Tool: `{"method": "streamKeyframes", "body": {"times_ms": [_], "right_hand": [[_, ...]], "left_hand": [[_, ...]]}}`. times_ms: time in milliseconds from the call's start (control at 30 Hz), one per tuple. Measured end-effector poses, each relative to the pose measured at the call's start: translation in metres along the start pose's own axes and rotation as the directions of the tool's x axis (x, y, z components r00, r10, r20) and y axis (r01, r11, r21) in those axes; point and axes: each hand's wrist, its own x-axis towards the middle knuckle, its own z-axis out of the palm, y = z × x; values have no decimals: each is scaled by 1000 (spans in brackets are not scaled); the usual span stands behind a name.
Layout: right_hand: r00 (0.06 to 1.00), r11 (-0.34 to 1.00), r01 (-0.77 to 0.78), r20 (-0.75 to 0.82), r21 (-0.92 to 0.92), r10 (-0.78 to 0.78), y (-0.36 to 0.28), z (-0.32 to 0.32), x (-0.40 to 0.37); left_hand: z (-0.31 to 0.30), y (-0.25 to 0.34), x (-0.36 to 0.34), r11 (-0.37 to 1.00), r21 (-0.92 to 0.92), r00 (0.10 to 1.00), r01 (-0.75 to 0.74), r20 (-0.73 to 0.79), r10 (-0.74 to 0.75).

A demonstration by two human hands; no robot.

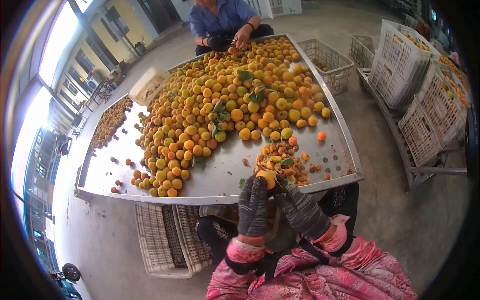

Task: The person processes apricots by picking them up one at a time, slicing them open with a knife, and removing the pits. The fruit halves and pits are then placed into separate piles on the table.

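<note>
My left hand, in a dark grey knit glove, is closed on a yellow-orange apricot at the table's near edge. Close beside it, my right hand is gloved too, its fingers closed and pointing toward the fruit. What the right fingers hold, if anything, is hidden. Just beyond both hands lies a heap of split apricot pieces with a few green leaves. Farther back, a large pile of whole apricots covers much of the metal table.
Across the table a person in a blue shirt handles fruit. Small brown pits or fruits lie at the left, near a white basket. Crates stand under the table; stacked crates fill a cart at right.
</note>
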Motion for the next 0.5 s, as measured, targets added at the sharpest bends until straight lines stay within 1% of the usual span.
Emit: {"method": "streamKeyframes", "body": {"times_ms": [33,67,100,133,167,200,233,267,300,333,367,400,433,467,500], "right_hand": [[993,998,57,-100,-10,-58,0,5,0],[973,993,113,-198,-27,-116,1,8,1],[973,993,113,-198,-30,-117,6,5,1],[948,926,226,-151,-302,-281,13,0,-2],[905,775,323,-60,-543,-420,17,-3,-5],[905,774,325,-59,-543,-421,11,-9,-3],[975,923,204,-16,-326,-221,1,-18,1],[997,994,32,74,-101,-25,-4,-23,2],[997,994,32,73,-100,-25,-1,-24,1],[992,993,80,106,-83,-71,5,-25,1],[983,990,128,140,-63,-118,11,-23,1],[983,990,127,141,-62,-117,16,-15,-1],[990,979,136,62,-154,-128,22,-3,-7],[989,959,139,-14,-246,-147,24,2,-9],[988,957,144,-14,-252,-153,22,0,-7]], "left_hand": [[5,-6,-4,996,-85,994,-2,-110,-7],[1,-13,-4,996,-88,994,-3,-107,-7],[-2,-18,-1,995,85,994,-58,-84,65],[-4,-21,-1,960,257,991,-110,-51,127],[-7,-21,-3,961,257,991,-103,-52,121],[-1,0,-3,996,91,1000,21,18,-23],[1,14,-1,986,-66,983,156,112,-148],[-2,16,0,986,-64,983,154,115,-146],[-7,16,0,986,7,980,166,113,-165],[-10,14,0,981,78,977,177,110,-185],[-16,2,-2,981,79,977,179,108,-187],[-24,-17,-4,978,205,993,37,99,-58],[-26,-28,-6,940,326,992,-103,106,72],[-25,-34,-7,940,325,992,-105,104,75],[-21,-37,-6,981,187,997,-51,58,41]]}}
